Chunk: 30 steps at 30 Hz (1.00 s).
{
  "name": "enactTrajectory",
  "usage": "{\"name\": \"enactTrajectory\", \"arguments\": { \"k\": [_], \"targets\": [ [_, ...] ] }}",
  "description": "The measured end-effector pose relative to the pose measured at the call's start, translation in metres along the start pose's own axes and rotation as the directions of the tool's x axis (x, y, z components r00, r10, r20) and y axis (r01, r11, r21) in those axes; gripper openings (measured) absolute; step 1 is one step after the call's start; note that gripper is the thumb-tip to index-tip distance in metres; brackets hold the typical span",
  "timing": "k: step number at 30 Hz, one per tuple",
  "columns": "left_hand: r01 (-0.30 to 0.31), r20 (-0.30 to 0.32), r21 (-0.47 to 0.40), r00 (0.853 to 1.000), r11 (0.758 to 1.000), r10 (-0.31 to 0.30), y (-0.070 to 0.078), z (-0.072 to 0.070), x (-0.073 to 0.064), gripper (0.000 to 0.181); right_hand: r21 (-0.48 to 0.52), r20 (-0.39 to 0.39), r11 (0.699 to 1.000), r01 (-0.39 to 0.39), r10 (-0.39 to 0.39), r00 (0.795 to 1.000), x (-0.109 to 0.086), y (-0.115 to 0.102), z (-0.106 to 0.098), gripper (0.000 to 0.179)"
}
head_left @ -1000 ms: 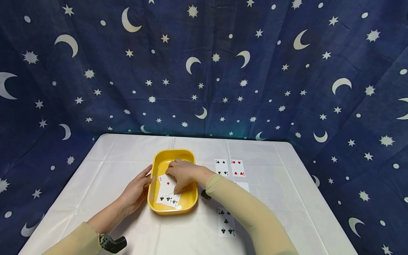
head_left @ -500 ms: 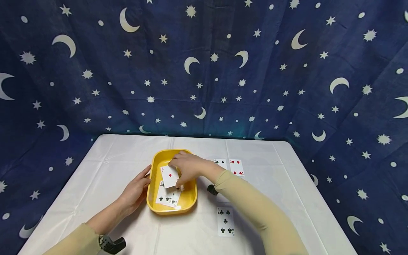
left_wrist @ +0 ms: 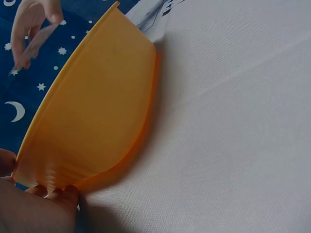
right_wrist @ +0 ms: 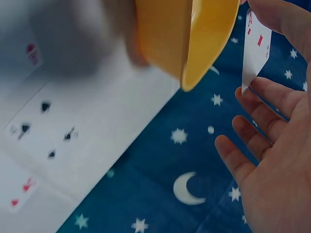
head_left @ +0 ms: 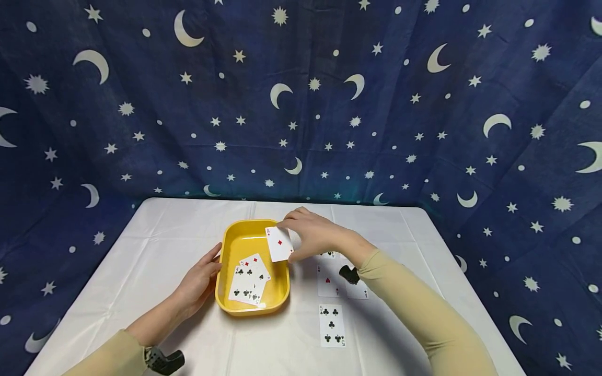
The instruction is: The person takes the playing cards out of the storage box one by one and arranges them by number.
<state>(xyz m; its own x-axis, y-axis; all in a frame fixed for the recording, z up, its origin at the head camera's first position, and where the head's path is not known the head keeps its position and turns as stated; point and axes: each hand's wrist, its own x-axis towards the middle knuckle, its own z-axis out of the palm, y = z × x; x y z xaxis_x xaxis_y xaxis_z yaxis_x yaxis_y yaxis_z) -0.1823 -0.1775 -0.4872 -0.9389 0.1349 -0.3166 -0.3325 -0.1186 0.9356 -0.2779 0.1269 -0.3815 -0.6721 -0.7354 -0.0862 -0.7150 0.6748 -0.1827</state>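
Observation:
My right hand [head_left: 315, 235] pinches an ace of diamonds [head_left: 278, 244] by its edges between thumb and fingers, raised over the right rim of a yellow tray [head_left: 277, 297]. In the right wrist view the card stands nearly edge-on, with the other fingers spread. My left hand [head_left: 199, 277] holds the tray's left side; in the left wrist view its thumb is at the rim and its fingers are under the outer wall [left_wrist: 97, 97]. Inside the tray several playing cards [head_left: 244, 284] lie overlapped, a four of clubs among them.
Right of the tray, face-up cards lie on the white table: a five of clubs [head_left: 332, 334], an ace of hearts [head_left: 322, 287] and an ace [head_left: 359, 292] partly behind the right wrist. A four of spades [right_wrist: 46, 121] lies farther back. A starry blue curtain [head_left: 301, 104] hangs behind.
My right hand has lifted the ace of diamonds off the cards in the tray and carried it up and right to the rim. My left hand has stayed on the tray.

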Motion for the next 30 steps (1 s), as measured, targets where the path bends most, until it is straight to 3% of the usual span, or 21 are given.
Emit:
{"name": "enactTrajectory", "arguments": {
  "k": [11, 30],
  "targets": [
    [-0.018, 0.006, -0.007, 1.0, 1.0, 0.018, 0.0, 0.0, -0.002, 0.071, 0.035, -0.058, 0.993, -0.115, 0.117, 0.991, -0.062, 0.041, -0.007, 0.084],
    [-0.009, 0.011, 0.013, 1.0, 1.0, 0.009, 0.001, -0.001, -0.002, 0.07, 0.118, -0.108, 0.961, -0.251, 0.263, 0.959, -0.155, 0.095, 0.021, 0.086]
  ]
}}
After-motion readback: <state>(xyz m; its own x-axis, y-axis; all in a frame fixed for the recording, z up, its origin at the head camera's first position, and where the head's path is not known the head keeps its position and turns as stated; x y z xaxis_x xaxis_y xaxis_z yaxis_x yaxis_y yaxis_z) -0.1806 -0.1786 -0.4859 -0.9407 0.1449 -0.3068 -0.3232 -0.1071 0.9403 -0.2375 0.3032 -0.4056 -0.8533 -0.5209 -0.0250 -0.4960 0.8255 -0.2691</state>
